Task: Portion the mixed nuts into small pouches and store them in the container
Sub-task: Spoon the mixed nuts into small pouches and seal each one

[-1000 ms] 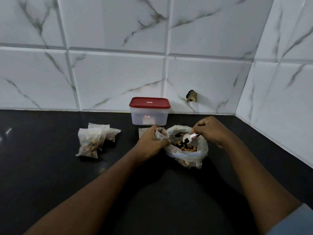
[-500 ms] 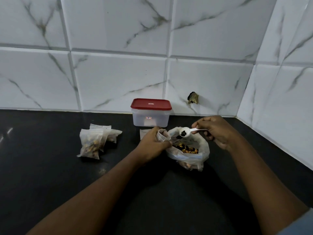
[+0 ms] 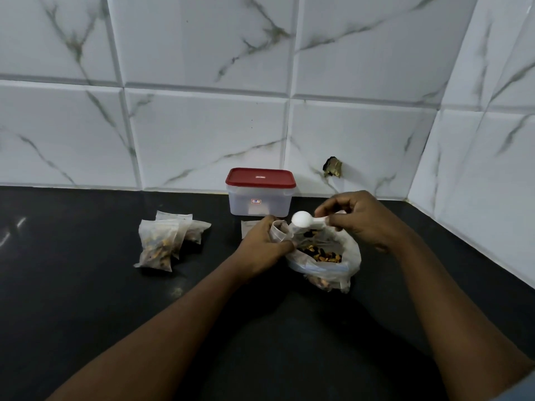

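A large clear bag of mixed nuts sits open on the black counter. My left hand grips a small pouch with its mouth held open beside the bag. My right hand pinches the handle of a white plastic spoon, whose bowl is turned over right above the pouch mouth. Filled pouches lie in a pile to the left. A clear container with a red lid stands shut against the tiled wall.
A flat empty pouch lies between the container and my left hand. Marble-look wall tiles close off the back and right side of the counter. A dark chipped hole marks the wall behind my right hand.
My right hand lifted the spoon with nuts out of the big bag, carried it left and tipped it over the small pouch. My left hand kept holding the pouch.
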The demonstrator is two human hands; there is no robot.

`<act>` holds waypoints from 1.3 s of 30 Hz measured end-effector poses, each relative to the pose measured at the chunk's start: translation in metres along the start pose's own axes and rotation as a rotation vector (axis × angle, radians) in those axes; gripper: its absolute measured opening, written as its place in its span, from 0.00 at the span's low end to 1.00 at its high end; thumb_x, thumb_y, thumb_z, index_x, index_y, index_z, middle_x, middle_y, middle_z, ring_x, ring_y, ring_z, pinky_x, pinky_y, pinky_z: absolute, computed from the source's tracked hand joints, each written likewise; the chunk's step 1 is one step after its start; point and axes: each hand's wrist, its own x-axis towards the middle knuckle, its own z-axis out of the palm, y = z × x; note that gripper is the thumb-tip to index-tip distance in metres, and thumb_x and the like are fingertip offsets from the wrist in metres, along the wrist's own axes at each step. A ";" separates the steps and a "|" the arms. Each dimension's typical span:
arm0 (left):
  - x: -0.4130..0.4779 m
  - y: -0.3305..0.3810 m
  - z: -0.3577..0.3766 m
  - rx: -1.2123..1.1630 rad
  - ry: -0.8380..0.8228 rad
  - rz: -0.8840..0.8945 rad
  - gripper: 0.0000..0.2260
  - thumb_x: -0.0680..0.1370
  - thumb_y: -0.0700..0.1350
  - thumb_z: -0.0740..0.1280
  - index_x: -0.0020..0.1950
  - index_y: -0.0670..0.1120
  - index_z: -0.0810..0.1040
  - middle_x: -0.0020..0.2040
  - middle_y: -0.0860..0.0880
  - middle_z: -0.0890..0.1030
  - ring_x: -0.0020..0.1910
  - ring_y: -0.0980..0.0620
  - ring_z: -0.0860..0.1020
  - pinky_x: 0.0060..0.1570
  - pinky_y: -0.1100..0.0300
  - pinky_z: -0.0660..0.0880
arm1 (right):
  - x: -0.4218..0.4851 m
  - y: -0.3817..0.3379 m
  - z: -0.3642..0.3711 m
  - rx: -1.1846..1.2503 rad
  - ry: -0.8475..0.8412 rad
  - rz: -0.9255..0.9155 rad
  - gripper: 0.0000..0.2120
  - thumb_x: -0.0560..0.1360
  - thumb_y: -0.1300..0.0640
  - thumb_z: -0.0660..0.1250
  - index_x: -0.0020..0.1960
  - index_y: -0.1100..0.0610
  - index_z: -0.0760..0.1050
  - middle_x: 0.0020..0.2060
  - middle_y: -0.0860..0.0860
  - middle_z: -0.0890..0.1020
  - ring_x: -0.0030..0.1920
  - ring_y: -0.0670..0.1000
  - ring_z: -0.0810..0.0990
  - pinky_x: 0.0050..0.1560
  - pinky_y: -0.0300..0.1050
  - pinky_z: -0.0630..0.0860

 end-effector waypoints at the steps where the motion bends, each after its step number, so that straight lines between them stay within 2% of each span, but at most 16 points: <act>1: 0.000 0.001 0.000 0.001 0.001 -0.004 0.16 0.77 0.43 0.75 0.63 0.51 0.76 0.58 0.52 0.82 0.56 0.54 0.82 0.58 0.54 0.80 | 0.000 0.003 -0.007 -0.053 -0.008 0.005 0.13 0.76 0.67 0.71 0.49 0.50 0.88 0.47 0.47 0.88 0.50 0.54 0.84 0.53 0.53 0.81; 2: 0.000 0.001 0.000 0.002 0.001 -0.008 0.16 0.77 0.43 0.75 0.62 0.52 0.76 0.57 0.52 0.82 0.56 0.54 0.82 0.58 0.54 0.80 | 0.000 0.007 -0.013 -0.101 -0.055 0.025 0.13 0.76 0.67 0.71 0.48 0.50 0.88 0.46 0.47 0.88 0.49 0.54 0.84 0.51 0.52 0.80; 4: 0.000 0.001 0.001 0.007 0.005 -0.008 0.16 0.77 0.43 0.75 0.61 0.52 0.76 0.57 0.51 0.83 0.56 0.53 0.83 0.58 0.54 0.80 | -0.002 0.011 -0.015 -0.198 -0.209 0.089 0.14 0.75 0.67 0.71 0.45 0.50 0.88 0.42 0.44 0.88 0.43 0.47 0.82 0.45 0.43 0.77; 6: 0.000 0.001 0.001 0.015 0.009 -0.007 0.15 0.77 0.43 0.75 0.61 0.52 0.76 0.57 0.52 0.82 0.56 0.54 0.82 0.56 0.56 0.80 | -0.001 0.015 -0.010 -0.339 -0.277 0.129 0.14 0.74 0.66 0.71 0.44 0.49 0.88 0.40 0.43 0.87 0.42 0.43 0.82 0.45 0.41 0.76; 10: -0.002 0.003 0.001 0.027 0.008 0.000 0.15 0.78 0.43 0.75 0.61 0.53 0.75 0.57 0.52 0.82 0.55 0.54 0.82 0.54 0.59 0.79 | 0.004 0.018 -0.005 -0.477 -0.118 0.102 0.14 0.73 0.65 0.71 0.42 0.47 0.86 0.42 0.43 0.86 0.45 0.45 0.83 0.44 0.44 0.76; 13: -0.002 0.005 0.001 0.038 0.015 0.003 0.16 0.78 0.44 0.75 0.64 0.50 0.75 0.58 0.52 0.82 0.56 0.55 0.82 0.52 0.62 0.78 | 0.001 0.018 -0.017 -0.366 -0.040 0.086 0.14 0.73 0.65 0.70 0.42 0.47 0.87 0.42 0.45 0.87 0.44 0.52 0.84 0.46 0.53 0.80; 16: -0.002 0.005 0.000 0.035 0.005 -0.005 0.16 0.78 0.44 0.74 0.64 0.50 0.75 0.58 0.52 0.81 0.56 0.55 0.81 0.51 0.63 0.77 | -0.006 0.012 -0.031 -0.267 -0.224 0.094 0.14 0.74 0.67 0.71 0.44 0.50 0.88 0.42 0.46 0.88 0.41 0.47 0.82 0.48 0.47 0.77; 19: -0.003 0.005 0.001 0.033 0.004 -0.005 0.16 0.78 0.43 0.74 0.63 0.50 0.76 0.57 0.53 0.81 0.55 0.56 0.81 0.50 0.64 0.76 | -0.007 0.010 -0.028 -0.384 -0.348 0.110 0.15 0.74 0.68 0.70 0.44 0.50 0.88 0.34 0.41 0.85 0.33 0.40 0.76 0.41 0.42 0.71; 22: -0.001 0.004 0.002 0.034 0.012 -0.003 0.16 0.78 0.44 0.75 0.63 0.51 0.76 0.57 0.53 0.82 0.56 0.56 0.81 0.55 0.59 0.79 | 0.000 0.012 -0.015 -0.496 -0.240 0.123 0.15 0.73 0.66 0.70 0.41 0.47 0.87 0.31 0.39 0.82 0.32 0.38 0.76 0.38 0.40 0.68; 25: -0.001 0.004 0.001 0.027 0.010 -0.010 0.16 0.78 0.44 0.75 0.63 0.51 0.76 0.58 0.52 0.82 0.56 0.55 0.82 0.57 0.57 0.80 | 0.005 0.016 -0.005 -0.577 -0.065 0.103 0.17 0.75 0.67 0.68 0.44 0.46 0.86 0.41 0.41 0.84 0.39 0.42 0.80 0.38 0.39 0.72; 27: -0.001 0.005 0.001 0.031 0.005 -0.011 0.16 0.78 0.44 0.75 0.63 0.51 0.75 0.58 0.52 0.81 0.56 0.55 0.81 0.55 0.58 0.79 | 0.006 0.023 -0.004 -0.565 0.001 0.105 0.16 0.76 0.67 0.67 0.45 0.48 0.87 0.44 0.44 0.84 0.41 0.44 0.81 0.39 0.40 0.75; 30: -0.001 0.004 0.000 0.040 -0.001 -0.010 0.16 0.78 0.44 0.75 0.63 0.51 0.75 0.58 0.52 0.81 0.57 0.54 0.81 0.57 0.55 0.80 | 0.003 0.026 -0.010 -0.499 0.028 0.105 0.13 0.75 0.64 0.69 0.47 0.47 0.87 0.45 0.44 0.85 0.46 0.46 0.83 0.47 0.46 0.80; 33: -0.001 0.005 0.000 0.029 -0.005 -0.014 0.16 0.78 0.44 0.74 0.63 0.52 0.75 0.58 0.52 0.81 0.57 0.54 0.82 0.58 0.54 0.80 | 0.001 0.023 -0.018 -0.480 0.033 0.092 0.09 0.76 0.60 0.70 0.45 0.48 0.86 0.44 0.43 0.85 0.47 0.45 0.83 0.45 0.44 0.77; 37: -0.001 0.004 0.001 0.026 -0.004 -0.010 0.15 0.78 0.43 0.74 0.62 0.51 0.75 0.58 0.52 0.81 0.56 0.54 0.82 0.58 0.54 0.80 | 0.001 0.023 -0.018 -0.501 -0.035 0.152 0.08 0.76 0.58 0.71 0.40 0.49 0.85 0.40 0.46 0.87 0.44 0.50 0.86 0.47 0.55 0.84; 39: -0.001 0.004 0.001 0.018 -0.008 -0.017 0.16 0.78 0.43 0.74 0.63 0.51 0.75 0.58 0.52 0.81 0.56 0.54 0.82 0.58 0.54 0.81 | 0.001 0.020 -0.011 -0.494 -0.073 0.143 0.08 0.76 0.58 0.71 0.42 0.49 0.86 0.43 0.46 0.87 0.45 0.48 0.85 0.49 0.53 0.84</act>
